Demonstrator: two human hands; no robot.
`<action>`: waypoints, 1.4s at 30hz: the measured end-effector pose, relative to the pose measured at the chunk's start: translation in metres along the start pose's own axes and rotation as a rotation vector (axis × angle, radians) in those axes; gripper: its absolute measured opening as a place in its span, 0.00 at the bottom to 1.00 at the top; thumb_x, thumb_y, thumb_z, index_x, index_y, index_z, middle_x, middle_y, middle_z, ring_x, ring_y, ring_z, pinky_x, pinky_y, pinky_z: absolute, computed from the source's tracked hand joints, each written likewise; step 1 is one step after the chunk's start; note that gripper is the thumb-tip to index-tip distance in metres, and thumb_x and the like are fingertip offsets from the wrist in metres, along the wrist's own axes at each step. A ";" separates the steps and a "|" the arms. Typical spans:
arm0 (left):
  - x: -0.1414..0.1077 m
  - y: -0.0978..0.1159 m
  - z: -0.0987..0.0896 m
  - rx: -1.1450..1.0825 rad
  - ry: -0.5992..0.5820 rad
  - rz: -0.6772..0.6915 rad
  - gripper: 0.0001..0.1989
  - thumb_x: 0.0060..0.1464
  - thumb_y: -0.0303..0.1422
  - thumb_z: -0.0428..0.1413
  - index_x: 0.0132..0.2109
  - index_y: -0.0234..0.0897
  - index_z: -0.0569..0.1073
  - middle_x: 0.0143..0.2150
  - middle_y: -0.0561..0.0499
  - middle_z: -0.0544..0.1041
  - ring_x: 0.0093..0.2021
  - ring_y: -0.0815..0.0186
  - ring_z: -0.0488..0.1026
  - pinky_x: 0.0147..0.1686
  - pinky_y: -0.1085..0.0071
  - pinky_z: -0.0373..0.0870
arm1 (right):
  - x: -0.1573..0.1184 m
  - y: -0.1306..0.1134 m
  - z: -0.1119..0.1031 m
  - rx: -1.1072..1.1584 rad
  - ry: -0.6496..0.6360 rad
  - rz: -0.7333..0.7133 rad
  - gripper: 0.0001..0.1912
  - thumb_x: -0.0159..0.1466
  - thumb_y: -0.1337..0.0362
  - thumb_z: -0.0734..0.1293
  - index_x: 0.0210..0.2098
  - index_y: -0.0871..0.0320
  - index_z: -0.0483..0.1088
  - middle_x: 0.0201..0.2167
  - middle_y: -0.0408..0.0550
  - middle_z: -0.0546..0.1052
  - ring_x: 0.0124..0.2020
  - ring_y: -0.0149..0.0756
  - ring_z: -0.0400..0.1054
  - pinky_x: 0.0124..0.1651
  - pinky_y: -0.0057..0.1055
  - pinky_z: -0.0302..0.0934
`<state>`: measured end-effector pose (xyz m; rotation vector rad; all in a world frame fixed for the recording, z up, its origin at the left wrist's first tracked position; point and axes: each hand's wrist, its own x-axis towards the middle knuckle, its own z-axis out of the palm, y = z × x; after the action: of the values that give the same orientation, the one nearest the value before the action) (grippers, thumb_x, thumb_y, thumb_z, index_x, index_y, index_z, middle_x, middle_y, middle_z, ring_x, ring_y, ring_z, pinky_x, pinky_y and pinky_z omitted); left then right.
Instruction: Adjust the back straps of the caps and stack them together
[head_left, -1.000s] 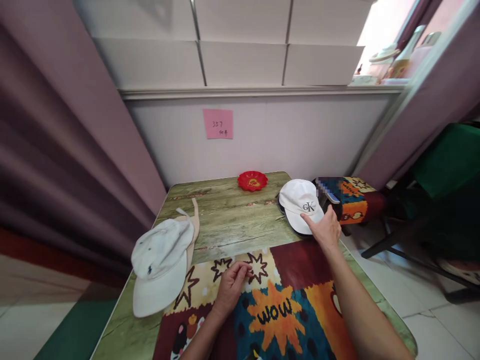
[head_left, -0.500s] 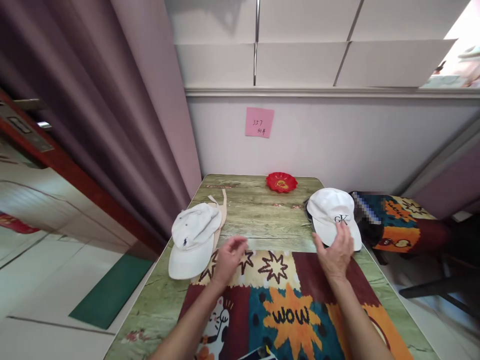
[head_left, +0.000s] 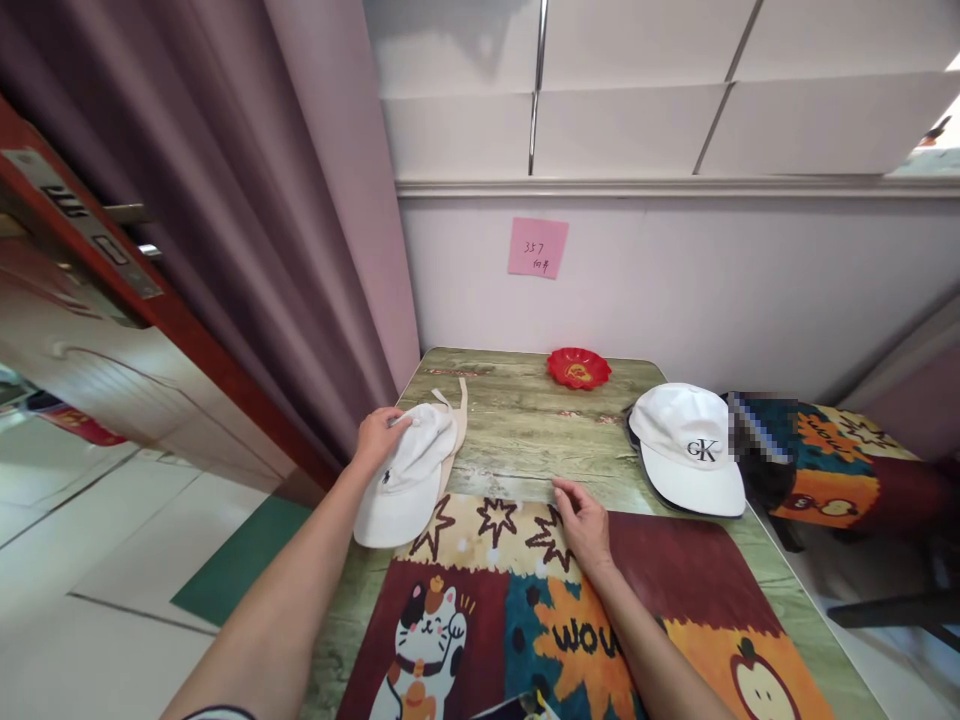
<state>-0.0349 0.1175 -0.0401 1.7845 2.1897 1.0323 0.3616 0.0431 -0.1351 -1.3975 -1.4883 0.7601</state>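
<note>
At the left side of the table, my left hand (head_left: 381, 437) grips the back of the crown of a white baseball cap (head_left: 405, 505) with a small dark emblem. A beige cap with loose straps (head_left: 461, 412) lies partly hidden under it. My right hand (head_left: 585, 522) hovers around the upper edge of a colourful patterned mat (head_left: 555, 590), its fingers loosely bent and holding nothing. Farther right, a second white cap (head_left: 686, 450) with black letters rests on top of darker caps, of which only the edges show.
A red scalloped dish (head_left: 579, 368) sits at the back of the table (head_left: 510, 420). Behind it is a wall with a pink note (head_left: 538, 248). A purple curtain (head_left: 330, 200) and a wooden door edge (head_left: 172, 310) are on the left. A dark bag-like object (head_left: 757, 460) stands beyond the right edge.
My left hand has moved left, from above the mat onto the white cap. My right hand has left the lettered cap and come toward the middle. The view has shifted slightly.
</note>
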 end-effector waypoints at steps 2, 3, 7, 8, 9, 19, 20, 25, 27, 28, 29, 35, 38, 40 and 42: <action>-0.002 -0.001 -0.002 -0.007 0.001 0.019 0.16 0.52 0.42 0.53 0.38 0.37 0.80 0.44 0.45 0.82 0.44 0.55 0.77 0.47 0.64 0.69 | -0.002 0.001 -0.002 0.010 -0.002 -0.017 0.17 0.65 0.53 0.62 0.42 0.56 0.77 0.43 0.52 0.80 0.46 0.45 0.74 0.50 0.39 0.65; -0.004 0.000 -0.006 -0.011 0.002 0.032 0.17 0.53 0.43 0.52 0.39 0.37 0.80 0.45 0.44 0.82 0.45 0.55 0.77 0.47 0.64 0.69 | -0.002 0.001 -0.003 0.012 0.000 -0.021 0.17 0.65 0.53 0.62 0.41 0.56 0.78 0.42 0.52 0.81 0.45 0.45 0.74 0.50 0.39 0.65; -0.010 0.008 -0.026 -0.024 0.015 0.090 0.21 0.57 0.45 0.49 0.42 0.37 0.80 0.45 0.44 0.82 0.46 0.56 0.76 0.48 0.65 0.69 | 0.002 -0.007 0.004 0.032 0.017 -0.014 0.17 0.65 0.52 0.63 0.41 0.56 0.77 0.41 0.53 0.81 0.43 0.46 0.75 0.48 0.40 0.66; -0.012 0.012 -0.032 -0.026 0.023 0.103 0.21 0.57 0.45 0.49 0.43 0.37 0.80 0.46 0.45 0.82 0.46 0.56 0.76 0.49 0.65 0.68 | 0.005 -0.013 0.008 0.060 0.009 -0.014 0.17 0.65 0.52 0.64 0.41 0.57 0.77 0.41 0.53 0.81 0.43 0.46 0.75 0.48 0.40 0.66; -0.014 0.016 -0.039 -0.027 0.028 0.117 0.20 0.58 0.45 0.49 0.43 0.37 0.80 0.46 0.45 0.82 0.47 0.56 0.76 0.49 0.65 0.68 | 0.009 -0.020 0.013 0.106 -0.011 -0.015 0.17 0.64 0.51 0.64 0.41 0.57 0.77 0.41 0.53 0.81 0.43 0.46 0.75 0.47 0.40 0.66; -0.043 0.132 -0.101 -0.093 -0.077 0.325 0.18 0.58 0.47 0.54 0.41 0.40 0.80 0.43 0.46 0.82 0.45 0.58 0.77 0.50 0.65 0.70 | 0.038 -0.092 0.053 0.837 -0.485 0.217 0.34 0.58 0.41 0.69 0.58 0.53 0.67 0.58 0.56 0.72 0.57 0.50 0.69 0.60 0.48 0.60; -0.046 0.146 -0.104 -0.128 -0.109 0.334 0.17 0.58 0.47 0.54 0.41 0.40 0.80 0.44 0.46 0.82 0.46 0.58 0.76 0.50 0.65 0.70 | 0.040 -0.093 0.052 0.872 -0.487 0.219 0.37 0.58 0.40 0.68 0.61 0.52 0.64 0.62 0.56 0.69 0.60 0.50 0.67 0.63 0.49 0.57; -0.051 0.197 -0.101 -0.354 -0.329 0.301 0.16 0.59 0.44 0.56 0.45 0.40 0.81 0.46 0.47 0.82 0.46 0.58 0.76 0.49 0.66 0.71 | 0.053 -0.097 0.024 0.946 -0.405 0.069 0.44 0.58 0.36 0.66 0.67 0.51 0.57 0.68 0.52 0.60 0.69 0.48 0.53 0.69 0.46 0.47; -0.047 0.206 -0.089 -0.458 -0.360 0.245 0.16 0.56 0.45 0.58 0.45 0.40 0.81 0.42 0.48 0.82 0.44 0.56 0.77 0.47 0.65 0.73 | 0.058 -0.100 0.005 0.935 -0.392 0.036 0.41 0.58 0.37 0.66 0.63 0.53 0.62 0.65 0.52 0.66 0.67 0.49 0.56 0.67 0.46 0.51; -0.045 0.208 -0.081 -0.511 -0.360 0.214 0.17 0.55 0.45 0.60 0.44 0.40 0.82 0.40 0.48 0.83 0.43 0.56 0.77 0.46 0.64 0.73 | 0.059 -0.102 -0.004 0.931 -0.421 0.051 0.38 0.58 0.38 0.67 0.60 0.54 0.66 0.61 0.52 0.71 0.65 0.50 0.59 0.65 0.47 0.55; -0.042 0.210 -0.072 -0.562 -0.351 0.188 0.17 0.53 0.45 0.61 0.43 0.39 0.82 0.38 0.48 0.82 0.42 0.55 0.77 0.45 0.64 0.74 | 0.059 -0.104 -0.013 0.935 -0.469 0.086 0.35 0.58 0.40 0.69 0.57 0.56 0.69 0.57 0.53 0.75 0.63 0.51 0.63 0.62 0.47 0.59; -0.034 0.207 -0.026 -0.767 -0.266 0.051 0.15 0.51 0.43 0.63 0.41 0.37 0.82 0.39 0.49 0.82 0.39 0.61 0.75 0.41 0.69 0.72 | 0.055 -0.120 -0.039 1.063 -0.535 0.326 0.30 0.53 0.51 0.75 0.52 0.55 0.71 0.47 0.52 0.80 0.45 0.50 0.76 0.48 0.44 0.70; -0.035 0.197 -0.010 -0.866 -0.234 -0.057 0.14 0.49 0.42 0.66 0.39 0.37 0.81 0.39 0.49 0.82 0.37 0.64 0.75 0.39 0.72 0.71 | 0.055 -0.124 -0.042 1.085 -0.501 0.404 0.25 0.55 0.53 0.74 0.49 0.57 0.71 0.42 0.51 0.82 0.41 0.49 0.78 0.47 0.45 0.71; -0.043 0.186 0.005 -0.980 -0.218 -0.154 0.15 0.49 0.44 0.65 0.40 0.37 0.80 0.41 0.49 0.81 0.39 0.64 0.75 0.40 0.71 0.72 | 0.055 -0.122 -0.044 1.129 -0.460 0.433 0.23 0.55 0.56 0.74 0.48 0.57 0.72 0.39 0.50 0.82 0.40 0.49 0.78 0.46 0.46 0.71; -0.059 0.174 0.024 -1.110 -0.240 -0.280 0.18 0.52 0.47 0.62 0.43 0.39 0.79 0.45 0.48 0.81 0.45 0.61 0.76 0.44 0.68 0.73 | 0.055 -0.117 -0.043 1.168 -0.430 0.438 0.22 0.54 0.58 0.74 0.47 0.57 0.72 0.39 0.50 0.83 0.40 0.49 0.78 0.47 0.46 0.71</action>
<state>0.1361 0.0855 0.0243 0.9734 1.2047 1.4316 0.3582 0.0707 -0.0017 -0.6297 -0.6977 1.8956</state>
